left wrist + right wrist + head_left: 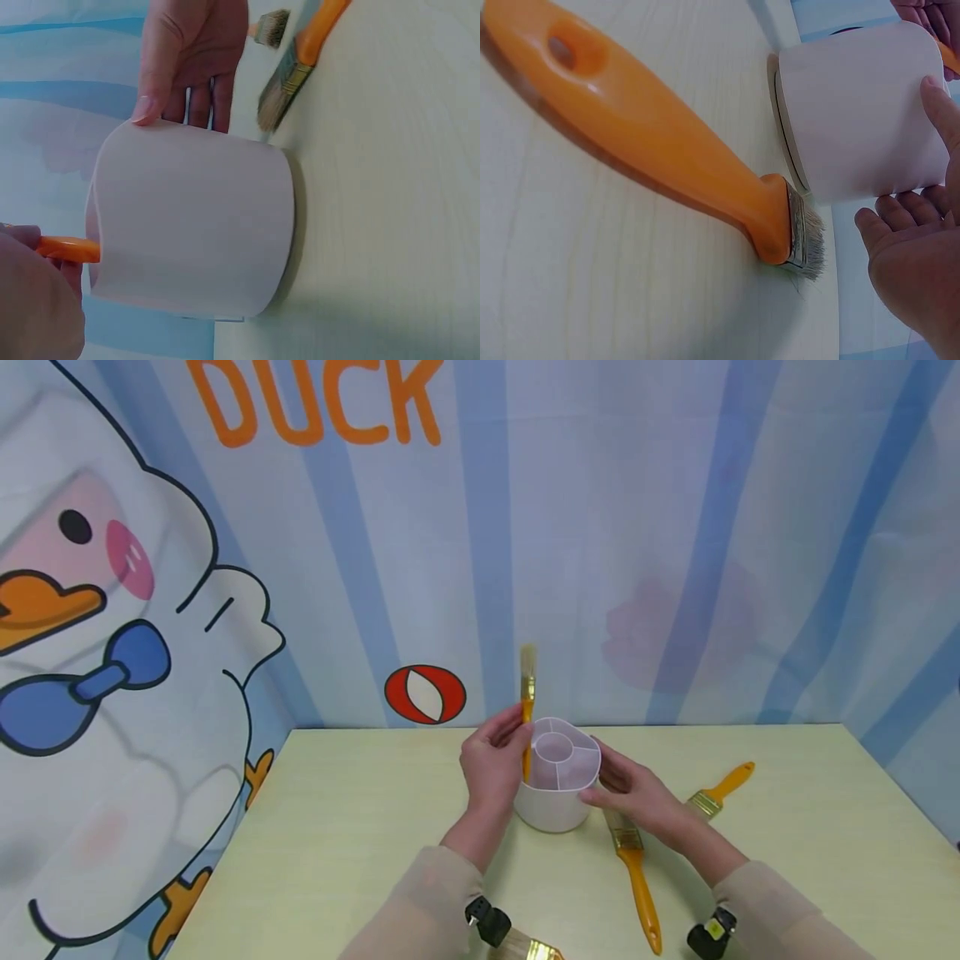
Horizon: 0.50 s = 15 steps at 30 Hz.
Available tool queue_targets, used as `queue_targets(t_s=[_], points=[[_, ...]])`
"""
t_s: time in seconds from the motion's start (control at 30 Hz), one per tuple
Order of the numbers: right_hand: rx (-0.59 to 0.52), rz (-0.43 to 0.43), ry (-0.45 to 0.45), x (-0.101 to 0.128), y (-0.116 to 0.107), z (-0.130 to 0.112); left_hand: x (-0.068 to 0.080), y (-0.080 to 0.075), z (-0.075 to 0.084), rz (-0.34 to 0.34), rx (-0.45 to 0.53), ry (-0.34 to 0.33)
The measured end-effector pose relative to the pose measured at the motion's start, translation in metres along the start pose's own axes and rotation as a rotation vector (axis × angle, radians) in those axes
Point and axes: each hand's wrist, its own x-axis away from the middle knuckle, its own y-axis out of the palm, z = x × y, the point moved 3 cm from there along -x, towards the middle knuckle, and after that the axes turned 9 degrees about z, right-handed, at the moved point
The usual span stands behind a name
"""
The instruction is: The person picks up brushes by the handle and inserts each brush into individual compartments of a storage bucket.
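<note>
My left hand pinches the orange handle of a narrow paintbrush, held upright with bristles up. In the left wrist view the lower end of this handle passes behind the rim of a white desk organizer. The organizer stands on the table; in the head view its inside shows a round middle section and several compartments around it. My right hand holds the organizer's right side, thumb near the front rim and fingers along the far side. Whether the handle touches the compartment floor is hidden.
A wide paintbrush with an orange handle lies just right of the organizer. Farther right, another brush lies partly behind the right forearm. A third brush shows at the bottom edge, beside the left sleeve. A printed curtain hangs behind the table.
</note>
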Motion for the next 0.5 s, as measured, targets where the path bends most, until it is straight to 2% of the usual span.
queue_targets(t_s=[0.1, 0.33, 0.5], points=[[0.003, 0.001, -0.004, 0.0, 0.0, 0.0, 0.003, -0.001, -0.004, -0.01, -0.045, 0.02], [0.015, 0.006, -0.01, -0.001, 0.001, -0.001, 0.009, -0.003, -0.004, -0.034, -0.132, 0.124], [0.015, 0.004, -0.026, -0.001, 0.001, 0.0, 0.014, -0.003, -0.002, -0.022, -0.147, 0.147]])
